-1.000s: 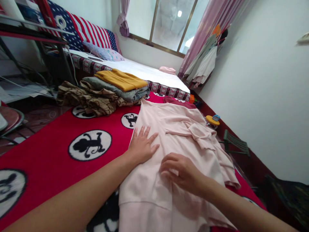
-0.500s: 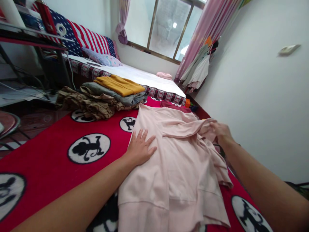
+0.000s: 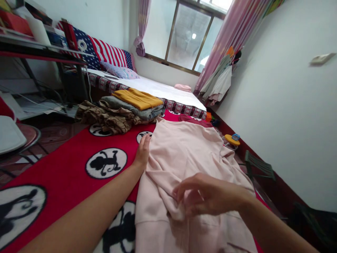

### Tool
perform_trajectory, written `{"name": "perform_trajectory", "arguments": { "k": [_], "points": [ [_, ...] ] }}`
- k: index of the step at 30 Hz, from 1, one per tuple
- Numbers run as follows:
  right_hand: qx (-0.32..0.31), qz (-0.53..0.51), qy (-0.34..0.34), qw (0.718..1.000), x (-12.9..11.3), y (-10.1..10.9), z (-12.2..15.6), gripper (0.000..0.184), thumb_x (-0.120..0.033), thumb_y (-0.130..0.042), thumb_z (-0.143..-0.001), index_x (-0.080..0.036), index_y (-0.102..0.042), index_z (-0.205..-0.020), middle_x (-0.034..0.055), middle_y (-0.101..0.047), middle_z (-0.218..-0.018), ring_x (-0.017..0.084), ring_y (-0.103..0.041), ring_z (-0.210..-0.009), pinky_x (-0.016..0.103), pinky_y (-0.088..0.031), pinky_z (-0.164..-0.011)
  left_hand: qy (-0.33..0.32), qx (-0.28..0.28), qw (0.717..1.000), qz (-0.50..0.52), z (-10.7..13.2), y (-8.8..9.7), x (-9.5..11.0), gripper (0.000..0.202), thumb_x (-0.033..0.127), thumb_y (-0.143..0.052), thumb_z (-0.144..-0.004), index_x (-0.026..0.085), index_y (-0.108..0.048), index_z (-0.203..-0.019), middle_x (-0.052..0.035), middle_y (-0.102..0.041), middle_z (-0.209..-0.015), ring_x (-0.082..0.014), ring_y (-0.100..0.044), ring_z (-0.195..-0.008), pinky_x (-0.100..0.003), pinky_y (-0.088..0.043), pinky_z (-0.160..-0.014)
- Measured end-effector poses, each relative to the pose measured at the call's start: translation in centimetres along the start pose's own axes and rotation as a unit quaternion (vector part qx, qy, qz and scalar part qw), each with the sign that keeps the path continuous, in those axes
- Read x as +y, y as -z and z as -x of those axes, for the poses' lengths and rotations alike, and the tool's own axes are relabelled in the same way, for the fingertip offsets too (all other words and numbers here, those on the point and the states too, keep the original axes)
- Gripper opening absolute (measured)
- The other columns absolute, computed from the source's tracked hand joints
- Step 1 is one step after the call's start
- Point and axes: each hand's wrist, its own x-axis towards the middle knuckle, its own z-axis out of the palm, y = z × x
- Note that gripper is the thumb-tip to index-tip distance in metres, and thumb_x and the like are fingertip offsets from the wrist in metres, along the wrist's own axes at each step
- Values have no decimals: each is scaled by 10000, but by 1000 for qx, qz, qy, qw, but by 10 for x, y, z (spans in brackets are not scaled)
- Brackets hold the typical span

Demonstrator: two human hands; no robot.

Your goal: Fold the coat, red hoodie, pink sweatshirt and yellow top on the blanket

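Note:
A pale pink sweatshirt [image 3: 184, 147] lies spread over a red blanket [image 3: 65, 196] with black-and-white monkey circles. At its left edge rests my left hand [image 3: 143, 151], fingers stretched out and seen edge-on, touching the fabric. Over the lower middle of the garment, my right hand [image 3: 207, 193] is curled in a pinch at the end of a sleeve [image 3: 170, 191], which lies folded down across the body. Part of the cuff is hidden behind those fingers.
A pile of folded clothes, a mustard garment [image 3: 139, 98] on top, sits beyond the left hand. Behind it is a bed [image 3: 158, 88] under a window. To the left stands a cluttered desk [image 3: 47, 52]; to the right, a dark green folding stool [image 3: 259, 167] by the wall.
My right hand has brought the sleeve from the right side across and down toward the lower middle. My left hand has shifted from lying flat on the sweatshirt to its left edge.

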Motion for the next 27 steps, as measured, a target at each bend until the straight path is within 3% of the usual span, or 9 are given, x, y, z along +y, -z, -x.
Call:
{"name": "perform_trajectory", "arguments": {
  "k": [2, 7, 10, 13, 17, 20, 22, 24, 27],
  "points": [
    [11, 15, -14, 1000, 12, -9, -1, 250, -418, -709, -804, -214, -731, -948, 37, -721, -865, 166, -665, -798, 265, -505, -740, 15, 0, 1000, 25, -1, -1, 0, 461, 443, -394, -944, 144, -531, -1267, -156, -555, -1351, -257, -504, -1285, -408, -386, -1094],
    [252, 74, -89, 961, 48, -14, -4, 392, -449, -728, -768, -204, -653, -1065, 77, -681, -1009, 185, -629, -849, 272, -496, -666, 21, -19, 999, 38, -1, -5, 4, 454, 263, -563, -825, 137, -538, -1260, -144, -562, -1341, -235, -519, -1272, -363, -373, -1108],
    [227, 57, -140, 962, 56, -25, -7, 479, -408, -767, -720, -204, -616, -1126, 28, -668, -851, 161, -603, -722, 253, -455, -605, 7, -17, 999, 32, -1, -4, 3, 455, 248, -562, -811, 121, -554, -1247, -156, -569, -1334, -246, -519, -1273, -375, -364, -1119],
    [174, 54, -175, 967, 45, -38, -8, 221, -284, -757, -692, -199, -634, -855, -30, -580, -643, 129, -528, -594, 233, -383, -535, 1, -14, 999, 35, -1, -4, 1, 472, 251, -572, -798, 99, -560, -1244, -179, -567, -1331, -274, -517, -1274, -410, -369, -1117],
    [229, 143, -107, 957, 9, -44, 2, 173, -96, -649, -661, -206, -516, -650, -2, -595, -729, 143, -535, -681, 249, -402, -619, 7, -21, 999, 50, -1, -4, 2, 470, 241, -577, -785, 120, -554, -1239, -165, -568, -1333, -274, -528, -1259, -433, -391, -1100],
    [120, 117, -79, 983, -14, -41, 8, 173, -208, -745, -680, -237, -606, -779, -12, -642, -762, 145, -569, -682, 241, -414, -611, 20, -22, 997, 69, 2, -5, 7, 465, 222, -589, -764, 127, -556, -1217, -152, -594, -1295, -256, -567, -1209, -414, -423, -1074],
    [62, 64, -84, 993, -13, -35, 4, 219, -351, -785, -697, -249, -655, -840, -16, -664, -741, 138, -590, -648, 227, -409, -573, 36, -15, 995, 87, 4, -5, 10, 451, 221, -586, -760, 127, -560, -1200, -153, -610, -1263, -254, -585, -1182, -409, -452, -1042],
    [131, 66, -104, 984, 5, -25, -8, 214, -419, -732, -761, -222, -656, -795, -3, -658, -691, 135, -590, -610, 227, -395, -544, 57, -11, 994, 97, 4, -5, 12, 445, 226, -583, -758, 127, -559, -1191, -160, -622, -1236, -257, -606, -1147, -414, -483, -996],
    [269, 105, -176, 941, 50, -9, -29, 232, -401, -662, -815, -191, -603, -734, 7, -631, -626, 135, -581, -549, 234, -388, -521, 79, -27, 994, 70, -5, -4, 16, 480, 223, -612, -723, 122, -562, -1190, -158, -651, -1169, -257, -640, -1066, -403, -521, -918]
  ]
}}
